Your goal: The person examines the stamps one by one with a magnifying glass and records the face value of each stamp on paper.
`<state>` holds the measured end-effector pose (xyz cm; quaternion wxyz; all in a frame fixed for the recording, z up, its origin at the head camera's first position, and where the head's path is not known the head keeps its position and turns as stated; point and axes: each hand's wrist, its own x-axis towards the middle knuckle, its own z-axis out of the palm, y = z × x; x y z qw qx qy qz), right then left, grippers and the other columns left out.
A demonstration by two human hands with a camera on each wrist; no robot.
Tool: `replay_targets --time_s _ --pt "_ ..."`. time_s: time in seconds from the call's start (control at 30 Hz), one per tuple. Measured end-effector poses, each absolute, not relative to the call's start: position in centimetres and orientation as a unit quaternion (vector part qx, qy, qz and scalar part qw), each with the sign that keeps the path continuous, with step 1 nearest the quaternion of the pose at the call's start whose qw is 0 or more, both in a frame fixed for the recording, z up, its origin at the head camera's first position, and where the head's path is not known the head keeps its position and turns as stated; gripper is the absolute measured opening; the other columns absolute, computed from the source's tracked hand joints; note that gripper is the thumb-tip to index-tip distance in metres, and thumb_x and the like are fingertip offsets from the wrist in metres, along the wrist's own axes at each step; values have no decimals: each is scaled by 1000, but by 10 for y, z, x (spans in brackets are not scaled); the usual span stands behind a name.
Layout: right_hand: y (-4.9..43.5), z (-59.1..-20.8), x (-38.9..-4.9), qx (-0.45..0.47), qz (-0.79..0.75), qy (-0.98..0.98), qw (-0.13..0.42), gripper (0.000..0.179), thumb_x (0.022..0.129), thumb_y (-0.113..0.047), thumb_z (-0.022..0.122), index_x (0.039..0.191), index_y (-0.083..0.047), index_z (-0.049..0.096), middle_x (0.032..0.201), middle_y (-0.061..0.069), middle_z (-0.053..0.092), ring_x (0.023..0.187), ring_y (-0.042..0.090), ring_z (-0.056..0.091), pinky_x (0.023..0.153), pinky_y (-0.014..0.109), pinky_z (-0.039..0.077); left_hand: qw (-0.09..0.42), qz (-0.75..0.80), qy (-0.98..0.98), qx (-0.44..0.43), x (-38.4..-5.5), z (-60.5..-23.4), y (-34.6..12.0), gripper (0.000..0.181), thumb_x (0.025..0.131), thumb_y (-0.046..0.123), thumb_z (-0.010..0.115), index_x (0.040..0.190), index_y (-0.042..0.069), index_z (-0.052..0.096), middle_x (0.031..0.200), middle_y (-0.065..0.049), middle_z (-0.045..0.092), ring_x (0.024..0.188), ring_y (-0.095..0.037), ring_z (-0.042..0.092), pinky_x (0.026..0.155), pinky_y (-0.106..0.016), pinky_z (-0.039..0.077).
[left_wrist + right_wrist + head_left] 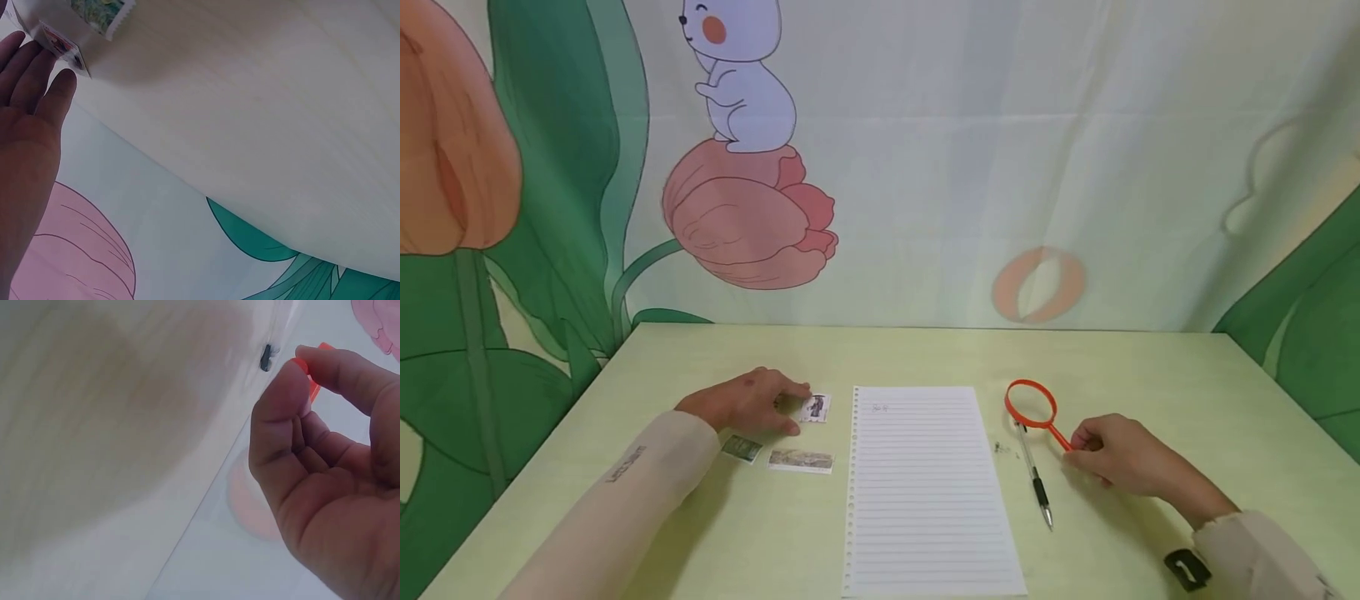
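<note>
My left hand [752, 406] is over a group of stamps at the left, its fingers loosely extended beside a white stamp with a dark figure [817, 407]. Near it lie a long pale stamp [801, 461] and a green stamp [742, 448]. In the left wrist view, the fingertips are by a small stamp [65, 50]; whether they press on it is unclear. My right hand [1131, 457] pinches the handle of an orange-red magnifying glass [1058, 435] between thumb and index finger. In the right wrist view only a bit of the orange handle [315, 392] shows.
Lined loose-leaf paper [925, 492] with small writing at its top lies between the hands. A black-grip pen [1034, 483] lies right of it, its upper end by the magnifying glass rim. Small dark specks [1000, 448] sit near the pen. A printed curtain [925, 167] hangs behind the table.
</note>
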<state>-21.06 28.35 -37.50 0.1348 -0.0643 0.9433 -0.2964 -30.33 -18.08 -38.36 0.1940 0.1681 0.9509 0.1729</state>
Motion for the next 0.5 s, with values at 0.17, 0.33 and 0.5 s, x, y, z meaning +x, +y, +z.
replay_targets --time_s 0.17,0.33,0.5 --pt "273 -371 -211 -75 -300 942 131 12 93 -12 69 89 -4 63 70 2 53 60 17 54 53 28 46 193 175 951 165 -305 -383 -181 64 85 27 81 144 23 56 152 -5 47 141 -32 39 112 -52 34" --pt "261 -366 -214 -105 -322 932 131 11 93 -10 69 89 -3 62 69 2 54 61 17 54 54 30 48 193 169 951 172 -306 -382 -182 61 85 26 81 142 22 59 152 -5 47 142 -33 38 113 -53 32" --pt "249 -362 -215 -121 -324 929 135 11 93 -10 70 88 -3 62 70 2 55 61 17 56 56 31 48 202 173 949 170 -306 -382 -180 61 85 26 81 142 23 59 151 -5 48 141 -31 39 113 -53 33"
